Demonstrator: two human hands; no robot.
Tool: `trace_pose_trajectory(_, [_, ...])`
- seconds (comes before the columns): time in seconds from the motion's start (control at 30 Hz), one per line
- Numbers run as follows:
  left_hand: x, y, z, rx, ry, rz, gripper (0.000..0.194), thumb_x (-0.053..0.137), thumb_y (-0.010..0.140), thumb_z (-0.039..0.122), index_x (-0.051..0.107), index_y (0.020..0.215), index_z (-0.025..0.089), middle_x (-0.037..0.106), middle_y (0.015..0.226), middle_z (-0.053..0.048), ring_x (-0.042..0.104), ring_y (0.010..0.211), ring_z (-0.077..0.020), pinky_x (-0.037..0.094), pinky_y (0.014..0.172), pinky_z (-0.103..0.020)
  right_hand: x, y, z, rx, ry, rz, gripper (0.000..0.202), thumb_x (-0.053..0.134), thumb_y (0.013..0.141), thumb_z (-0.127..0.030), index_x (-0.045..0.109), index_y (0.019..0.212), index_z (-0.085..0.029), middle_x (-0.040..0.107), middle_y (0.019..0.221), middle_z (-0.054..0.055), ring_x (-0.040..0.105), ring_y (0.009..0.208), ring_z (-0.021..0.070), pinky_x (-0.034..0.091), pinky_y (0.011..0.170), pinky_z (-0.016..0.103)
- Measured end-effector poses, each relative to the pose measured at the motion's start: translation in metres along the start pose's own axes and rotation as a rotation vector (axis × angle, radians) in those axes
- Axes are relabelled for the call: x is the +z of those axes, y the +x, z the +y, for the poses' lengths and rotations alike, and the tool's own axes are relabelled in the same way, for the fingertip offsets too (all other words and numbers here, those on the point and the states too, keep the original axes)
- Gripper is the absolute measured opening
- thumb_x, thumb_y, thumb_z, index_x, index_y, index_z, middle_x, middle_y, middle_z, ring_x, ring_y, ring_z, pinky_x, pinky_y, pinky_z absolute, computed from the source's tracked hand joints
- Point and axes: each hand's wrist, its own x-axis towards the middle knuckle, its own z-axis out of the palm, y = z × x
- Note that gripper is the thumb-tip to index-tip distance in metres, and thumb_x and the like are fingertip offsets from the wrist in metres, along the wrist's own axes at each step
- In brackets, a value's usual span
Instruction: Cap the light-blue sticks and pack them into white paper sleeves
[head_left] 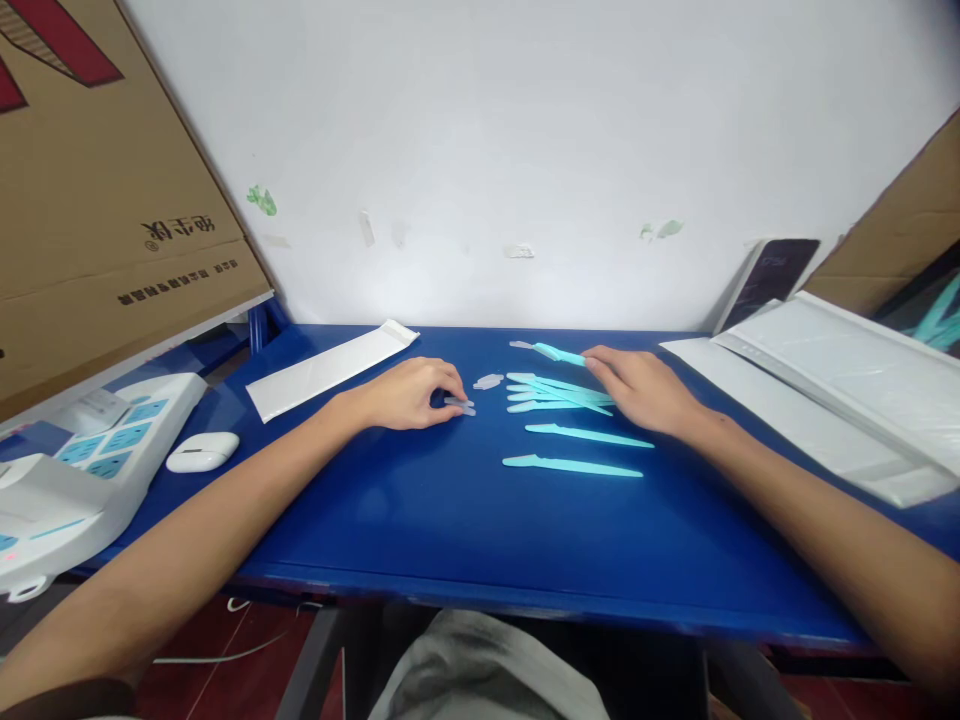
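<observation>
My left hand (409,392) rests at the middle of the blue table, thumb and index finger closed on small translucent blade caps (466,408). Just right of its fingertips lies a little group of similar clear caps (489,382). With my right hand (637,385) I grip the handle of a teal eyebrow razor (555,352), its head pointing left. A clear cap (520,345) lies at that razor's tip; whether they touch is unclear. Under and beside this hand is an overlapping pile of teal razors (555,392). Two separate razors (589,436) lie parallel nearer to me.
A white flat sleeve (330,372) lies back left. At the left are a white earphone case (202,452) and a power strip (142,450). White packaging (832,400) and a phone (772,280) are at the right. Cardboard (112,180) stands left, against the white wall (525,150).
</observation>
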Motion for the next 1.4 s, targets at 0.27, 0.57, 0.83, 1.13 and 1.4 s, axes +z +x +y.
trace_pose_trajectory(0.27, [0.02,0.005,0.003,-0.049,0.014,0.101,0.048,0.056,0.097,0.046,0.063,0.136,0.019,0.063,0.126,-0.013,0.06,0.109,-0.0271,0.048,0.094,-0.04,-0.003,-0.001,-0.002,-0.013,-0.001,0.017,0.044,0.03,0.105,-0.046,0.067,0.116,-0.024,0.075,0.113,0.008,0.07,0.103,0.0299,0.048,0.081,0.038])
trace_pose_trajectory(0.57, [0.014,0.001,-0.01,-0.055,-0.12,0.133,0.04,0.044,0.102,0.042,0.075,0.103,0.017,0.065,0.103,-0.009,0.061,0.085,-0.0184,0.047,0.078,-0.031,-0.003,0.0,-0.005,-0.002,-0.012,0.03,0.045,0.03,0.104,-0.046,0.066,0.119,-0.024,0.075,0.116,0.008,0.069,0.107,0.0315,0.047,0.082,0.039])
trace_pose_trajectory(0.83, [0.021,0.006,-0.03,-0.295,-0.356,0.335,0.033,0.05,0.094,0.04,0.043,0.069,0.019,0.037,0.06,0.005,0.036,0.055,-0.0109,0.029,0.055,-0.026,-0.002,0.0,-0.004,-0.021,-0.023,0.023,0.046,0.029,0.104,-0.048,0.067,0.117,-0.025,0.075,0.111,0.008,0.069,0.102,0.0313,0.048,0.079,0.039])
trace_pose_trajectory(1.13, [0.009,0.0,-0.021,0.013,-0.061,0.054,0.038,0.045,0.096,0.023,0.067,0.126,0.022,0.071,0.092,-0.004,0.058,0.067,-0.0143,0.042,0.07,-0.029,-0.001,-0.001,-0.005,-0.045,-0.019,0.028,0.047,0.029,0.104,-0.047,0.068,0.118,-0.024,0.076,0.106,0.008,0.07,0.098,0.03,0.048,0.077,0.037])
trace_pose_trajectory(1.4, [0.001,0.001,-0.016,0.046,0.226,-0.025,0.039,0.046,0.095,0.021,0.073,0.123,0.025,0.073,0.066,0.0,0.055,0.05,-0.0138,0.041,0.085,-0.037,-0.001,-0.001,-0.006,-0.026,-0.029,0.016,0.046,0.029,0.104,-0.047,0.067,0.118,-0.025,0.076,0.108,0.007,0.07,0.097,0.0288,0.046,0.075,0.035])
